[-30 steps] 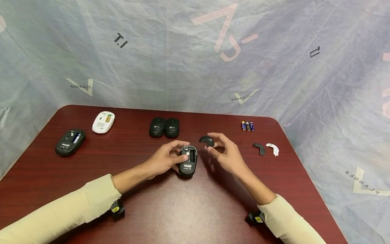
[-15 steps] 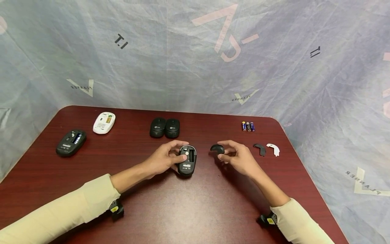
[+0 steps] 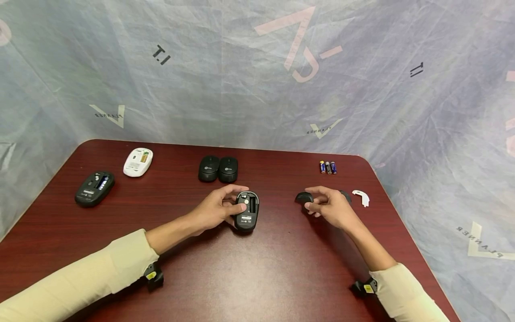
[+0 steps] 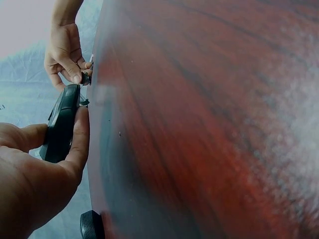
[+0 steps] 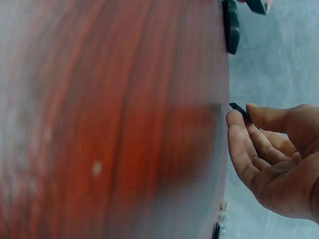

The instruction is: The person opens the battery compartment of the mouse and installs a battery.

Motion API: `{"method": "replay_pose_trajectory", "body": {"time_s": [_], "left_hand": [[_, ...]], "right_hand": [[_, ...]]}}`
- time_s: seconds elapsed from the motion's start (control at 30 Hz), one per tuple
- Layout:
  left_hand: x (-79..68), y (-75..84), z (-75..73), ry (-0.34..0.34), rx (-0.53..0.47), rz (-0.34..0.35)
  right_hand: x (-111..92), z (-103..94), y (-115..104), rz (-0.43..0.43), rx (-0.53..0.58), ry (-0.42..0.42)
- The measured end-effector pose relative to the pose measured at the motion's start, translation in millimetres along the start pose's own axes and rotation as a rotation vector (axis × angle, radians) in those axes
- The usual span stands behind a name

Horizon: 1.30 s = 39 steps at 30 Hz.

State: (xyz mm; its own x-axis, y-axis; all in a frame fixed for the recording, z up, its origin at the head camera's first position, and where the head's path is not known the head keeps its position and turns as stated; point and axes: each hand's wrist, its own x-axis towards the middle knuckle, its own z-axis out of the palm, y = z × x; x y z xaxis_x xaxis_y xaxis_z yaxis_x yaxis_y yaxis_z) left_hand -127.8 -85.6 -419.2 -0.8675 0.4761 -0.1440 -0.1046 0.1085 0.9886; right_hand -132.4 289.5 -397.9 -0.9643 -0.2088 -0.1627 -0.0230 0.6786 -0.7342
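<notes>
In the head view, my left hand grips a black computer mouse near the table's middle. Its underside faces me, uncovered, with a dark battery slot showing. Thumb and fingers hold the same mouse by its sides in the left wrist view. To the right, above the table, my right hand pinches a curved black battery cover between thumb and fingers. The right wrist view shows that cover edge-on at the fingertips. Behind the right hand, another black cover is partly hidden.
A white cover lies at the table's right, with three batteries farther back. Two black mice sit side by side behind the left hand. At the left lie an upturned white mouse and an upturned black mouse.
My right hand has moved right and slightly toward me with the black cover, away from the mouse. It now partly hides the other black cover. The left hand stays nearly still.
</notes>
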Motion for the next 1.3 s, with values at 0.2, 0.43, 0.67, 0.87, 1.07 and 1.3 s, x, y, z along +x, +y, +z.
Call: {"method": "replay_pose_trajectory", "body": {"time_s": [0.2,0.43,0.67,0.87,1.07,1.3], "left_hand": [[0.7,-0.6,0.2,0.003,-0.001,0.007],[0.5,-0.6,0.2,0.0,-0.001,0.005],[0.3,0.2,0.8,-0.003,0.005,0.004],[-0.2,0.3,1.9,-0.004,0.012,-0.007],[0.6,-0.6,2.1,-0.006,0.012,0.0],[1.0,-1.1,2.5,-0.014,0.018,-0.001]], "right_hand": [[3,-9.4,11,0.035,0.01,0.009],[3,-20.2,25,0.063,0.035,0.01],[4,-33.4,33,0.102,-0.003,-0.005],[8,-44.0,39,0.143,0.0,-0.019],[12,-53.1,43,0.171,-0.014,-0.038],[16,-58.2,46,0.201,-0.008,-0.06]]}}
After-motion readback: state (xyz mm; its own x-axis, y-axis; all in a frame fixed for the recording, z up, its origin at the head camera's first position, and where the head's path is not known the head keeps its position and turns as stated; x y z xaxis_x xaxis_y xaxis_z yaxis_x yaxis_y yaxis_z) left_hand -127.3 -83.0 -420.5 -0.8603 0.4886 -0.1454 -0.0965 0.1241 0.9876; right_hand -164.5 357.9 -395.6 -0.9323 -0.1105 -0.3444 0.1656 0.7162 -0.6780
